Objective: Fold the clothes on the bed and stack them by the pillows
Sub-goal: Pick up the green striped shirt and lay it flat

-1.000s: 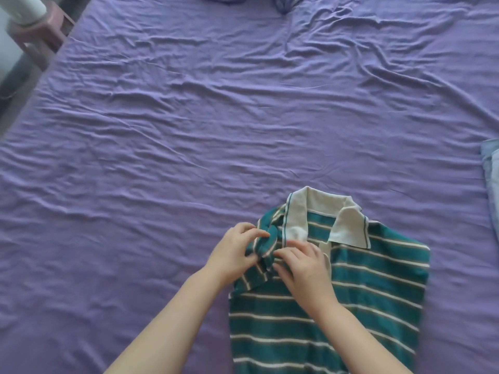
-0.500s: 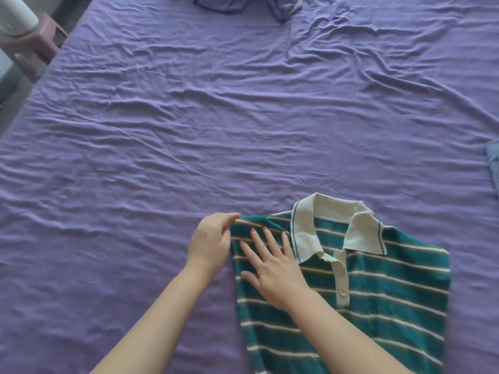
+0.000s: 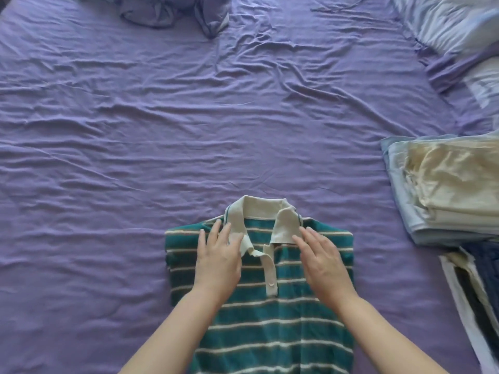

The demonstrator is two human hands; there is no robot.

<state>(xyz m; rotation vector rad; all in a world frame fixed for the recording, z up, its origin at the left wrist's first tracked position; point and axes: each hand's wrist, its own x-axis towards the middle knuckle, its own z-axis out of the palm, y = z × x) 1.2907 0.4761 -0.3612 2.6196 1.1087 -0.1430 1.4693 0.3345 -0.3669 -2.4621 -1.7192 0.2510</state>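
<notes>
Polo shirt [image 3: 259, 314] flat on purple sheet [image 3: 189, 130], well left of folded stack [image 3: 445, 190]. Left hand [image 3: 217, 263], right hand [image 3: 322, 263] spread flat beside collar [image 3: 259, 211], gripping nothing. Looks soft, light, floppy; I'd pinch folded side edges.

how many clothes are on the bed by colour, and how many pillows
Green striped polo shirt: 1, under both flat hands
Cream folded garment: 1, atop a stack
Light blue folded garment: 1, beneath the cream one
Dark garments, blurred at right edge: cannot count
Purple-grey crumpled clothes: cannot count
Pillows: 2
Total countable: 5
</notes>
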